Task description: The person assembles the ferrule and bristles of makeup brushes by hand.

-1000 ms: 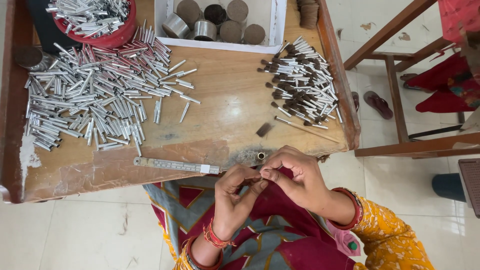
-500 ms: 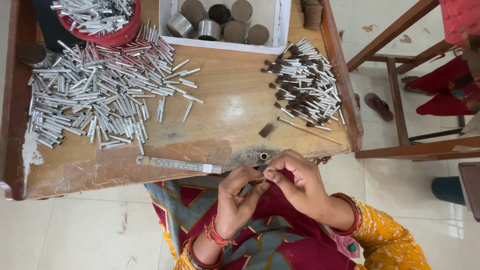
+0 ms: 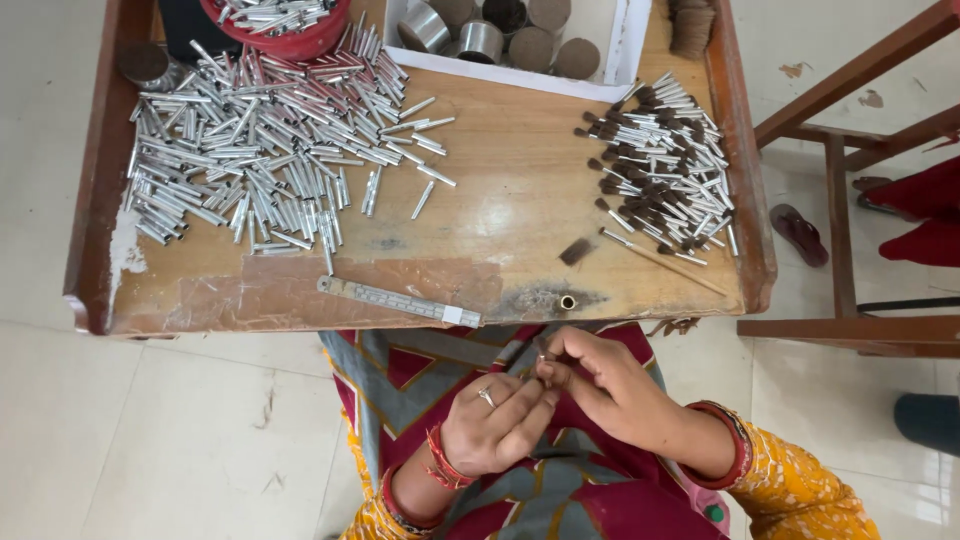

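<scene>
My left hand [image 3: 495, 420] and my right hand [image 3: 600, 385] meet over my lap, just below the front edge of the wooden table [image 3: 500, 230]. Together their fingertips pinch a small silver metal tube [image 3: 541, 357] with a dark tuft at its end. A large heap of bare silver tubes [image 3: 250, 150] covers the table's left half. A pile of tubes with dark brush tips [image 3: 660, 175] lies on the right. A thin wooden stick [image 3: 660, 262] lies in front of that pile.
A metal ruler [image 3: 400, 300] lies along the front edge. A red bowl of tubes [image 3: 280, 20] and a white tray of round tins [image 3: 510, 35] stand at the back. A small brass ring [image 3: 567, 301] sits near the edge. A wooden frame [image 3: 850, 200] and a sandal [image 3: 800, 233] are at right.
Both hands have drawn slightly down and back from the table edge toward my lap, still pinching the small tube together. Things on the table have not moved.
</scene>
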